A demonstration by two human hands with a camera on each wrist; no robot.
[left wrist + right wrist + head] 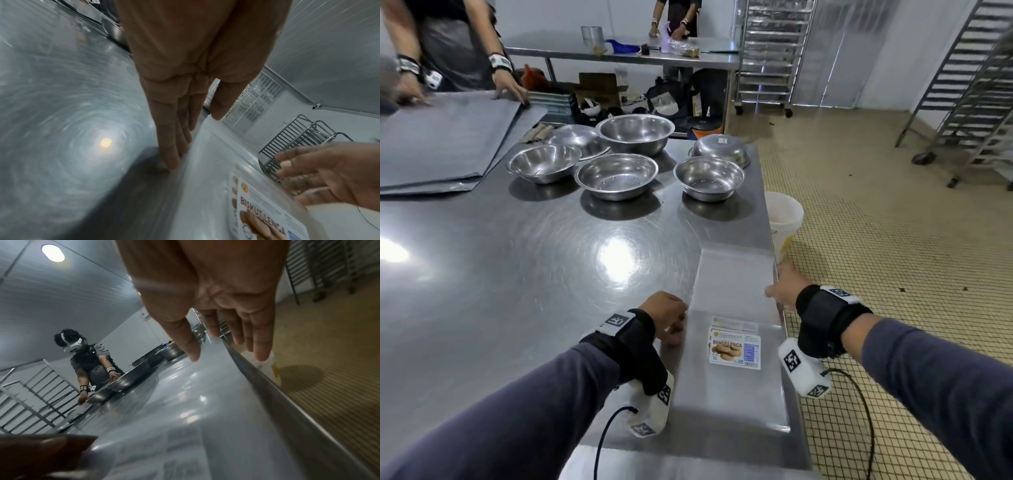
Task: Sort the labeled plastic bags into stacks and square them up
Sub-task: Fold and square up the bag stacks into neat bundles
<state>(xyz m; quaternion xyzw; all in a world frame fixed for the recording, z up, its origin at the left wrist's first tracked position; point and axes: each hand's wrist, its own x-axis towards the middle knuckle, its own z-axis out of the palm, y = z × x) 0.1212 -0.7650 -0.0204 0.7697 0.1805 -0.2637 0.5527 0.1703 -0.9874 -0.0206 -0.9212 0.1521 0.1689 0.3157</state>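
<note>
Neither hand grips anything. The left hand [664,317] stands with straight fingers [170,155] pointing down, their tips on the steel and their sides flush against the stack's left edge. The right hand [786,286] is spread flat and loose at the opposite edge, its thumb over the plastic and its fingers hanging past the table's rim; whether it touches the stack, I cannot tell.

Between the two hands lies the stack of plastic bags [736,284], clear glossy rectangles lying flat at the right-hand border of the steel table [517,257], whose brushed top shows swirled scratches and a bright lamp glare. The top bag bears a white printed label [735,348] reading BISKUT LENGA, with biscuits pictured; a second label peeks out just beyond it.

Farther out from the hands stand round, polished steel bowls [616,175], some inverted. Down past the right hand, a pale plastic bucket [784,219] sits on the small-tiled floor.
</note>
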